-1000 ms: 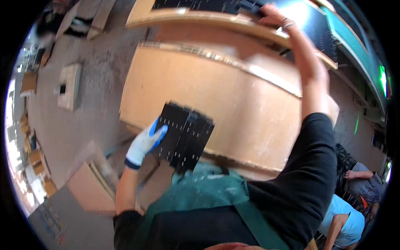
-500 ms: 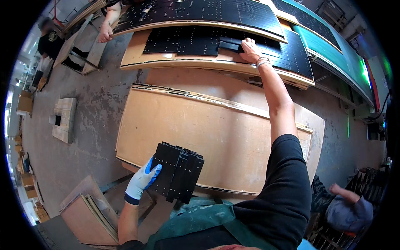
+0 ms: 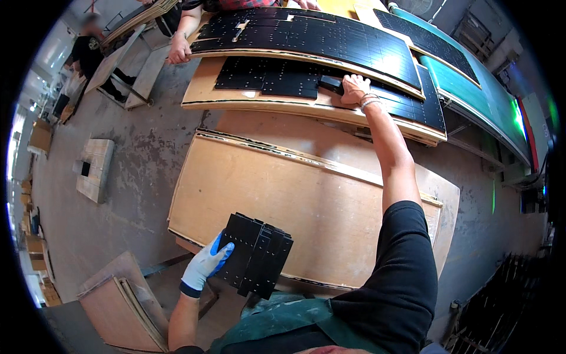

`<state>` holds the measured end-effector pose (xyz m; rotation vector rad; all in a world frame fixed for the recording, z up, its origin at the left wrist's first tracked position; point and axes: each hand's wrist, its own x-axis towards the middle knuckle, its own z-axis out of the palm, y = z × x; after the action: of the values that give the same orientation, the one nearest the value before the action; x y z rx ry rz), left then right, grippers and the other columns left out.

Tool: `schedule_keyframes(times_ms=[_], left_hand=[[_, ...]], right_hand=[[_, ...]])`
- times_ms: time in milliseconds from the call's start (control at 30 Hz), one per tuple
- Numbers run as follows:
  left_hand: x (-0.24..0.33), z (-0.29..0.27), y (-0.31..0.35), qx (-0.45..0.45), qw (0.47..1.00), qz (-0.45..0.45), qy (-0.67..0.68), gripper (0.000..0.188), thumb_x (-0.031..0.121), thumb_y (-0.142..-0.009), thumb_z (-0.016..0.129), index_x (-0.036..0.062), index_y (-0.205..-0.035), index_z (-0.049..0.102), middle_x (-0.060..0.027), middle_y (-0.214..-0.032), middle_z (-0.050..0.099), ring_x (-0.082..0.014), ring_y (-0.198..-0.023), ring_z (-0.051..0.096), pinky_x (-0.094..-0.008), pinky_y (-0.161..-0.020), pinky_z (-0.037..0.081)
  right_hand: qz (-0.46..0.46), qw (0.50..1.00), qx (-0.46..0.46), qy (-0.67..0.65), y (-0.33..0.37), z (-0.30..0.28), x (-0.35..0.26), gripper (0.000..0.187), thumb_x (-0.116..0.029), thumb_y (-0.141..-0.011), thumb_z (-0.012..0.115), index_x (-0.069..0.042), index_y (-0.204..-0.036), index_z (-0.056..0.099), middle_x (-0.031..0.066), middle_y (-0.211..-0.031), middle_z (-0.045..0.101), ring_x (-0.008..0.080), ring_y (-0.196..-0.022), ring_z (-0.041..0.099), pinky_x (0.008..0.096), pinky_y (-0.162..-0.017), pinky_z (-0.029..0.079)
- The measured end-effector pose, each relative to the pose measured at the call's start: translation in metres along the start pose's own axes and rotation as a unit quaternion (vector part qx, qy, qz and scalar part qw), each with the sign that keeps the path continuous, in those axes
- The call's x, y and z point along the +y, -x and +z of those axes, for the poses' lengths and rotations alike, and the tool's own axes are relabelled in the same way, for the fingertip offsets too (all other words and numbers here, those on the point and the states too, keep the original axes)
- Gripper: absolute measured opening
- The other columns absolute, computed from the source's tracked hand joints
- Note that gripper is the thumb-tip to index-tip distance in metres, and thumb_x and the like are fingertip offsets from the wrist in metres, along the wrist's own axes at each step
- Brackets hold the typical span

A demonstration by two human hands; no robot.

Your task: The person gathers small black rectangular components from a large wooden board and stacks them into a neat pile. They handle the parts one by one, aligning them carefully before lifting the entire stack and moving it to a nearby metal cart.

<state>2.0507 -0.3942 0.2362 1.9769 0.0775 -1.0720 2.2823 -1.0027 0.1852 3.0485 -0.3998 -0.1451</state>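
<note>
My left hand [image 3: 204, 265], in a white and blue glove, is closed on a stack of black drilled panels [image 3: 254, 251], held in front of my green apron. My bare right hand [image 3: 356, 89] reaches far forward and grips a small black panel [image 3: 331, 85], its near end lifted off the lower board. Around it, more black panels [image 3: 289, 79] with rows of holes lie on that wooden board [image 3: 236, 101]. An upper board [image 3: 330, 60] carrying further black panels [image 3: 318, 34] hangs over them, and a co-worker's hand [image 3: 180, 48] grips its left end.
A bare tan board stack [image 3: 283, 200] lies between me and the panels. The green conveyor [image 3: 471, 82] runs along the right. Several boards [image 3: 124, 307] lean at the lower left. Another person [image 3: 91, 59] stands at the far left, and a low pale block [image 3: 95, 171] sits on the floor.
My right hand has drawn the small panel slightly toward the left and tilted it up. The co-worker's hand and upper board appear shifted right and lower. My left hand still holds its stack.
</note>
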Motion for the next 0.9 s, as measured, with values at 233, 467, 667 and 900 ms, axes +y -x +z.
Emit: schedule_keyframes(times_ms=[233, 467, 667, 900], left_hand=[[0.014, -0.002, 0.003, -0.007, 0.999, -0.017, -0.051, 0.069, 0.041, -0.102, 0.062, 0.004, -0.155, 0.04, -0.0039, -0.12, 0.065, -0.0119, -0.095, 0.059, -0.0253, -0.085, 0.049], [-0.018, -0.007, -0.011, 0.024, 0.984, 0.124, -0.124, 0.068, 0.045, -0.101, 0.062, 0.0004, -0.149, 0.044, -0.0248, -0.137, 0.06, -0.0358, -0.121, 0.063, -0.0395, -0.103, 0.048], [-0.025, -0.007, -0.024, -0.006, 0.982, 0.13, -0.133, 0.073, 0.053, -0.102, 0.055, -0.0012, -0.149, 0.042, -0.0274, -0.141, 0.056, -0.038, -0.13, 0.057, -0.0404, -0.106, 0.045], [-0.022, -0.008, -0.015, -0.012, 0.988, 0.131, -0.081, 0.078, 0.056, -0.1, 0.057, -0.0029, -0.149, 0.043, -0.0245, -0.134, 0.062, -0.03, -0.121, 0.063, -0.0367, -0.101, 0.048]], right_hand=[[-0.106, 0.991, 0.071, -0.031, 0.008, 0.014, 0.02, 0.039, -0.015, -0.08, 0.068, 0.009, -0.109, 0.06, 0.0294, -0.11, 0.063, 0.0452, -0.109, 0.063, 0.0508, -0.091, 0.056], [-0.115, 0.972, 0.183, -0.095, 0.094, -0.019, 0.0, 0.031, -0.016, -0.093, 0.061, 0.004, -0.113, 0.05, 0.0286, -0.105, 0.06, 0.0443, -0.102, 0.061, 0.052, -0.089, 0.051], [-0.057, 0.813, -0.033, -0.578, 0.31, -0.009, -0.079, 0.035, -0.025, -0.092, 0.074, -0.002, -0.111, 0.053, 0.0098, -0.087, 0.061, 0.0138, -0.082, 0.058, 0.0334, -0.07, 0.051], [0.134, 0.684, -0.136, -0.704, 0.488, 0.003, -0.245, 0.05, -0.018, -0.088, 0.077, 0.001, -0.128, 0.053, 0.008, -0.105, 0.06, 0.0181, -0.095, 0.058, 0.0345, -0.085, 0.051]])
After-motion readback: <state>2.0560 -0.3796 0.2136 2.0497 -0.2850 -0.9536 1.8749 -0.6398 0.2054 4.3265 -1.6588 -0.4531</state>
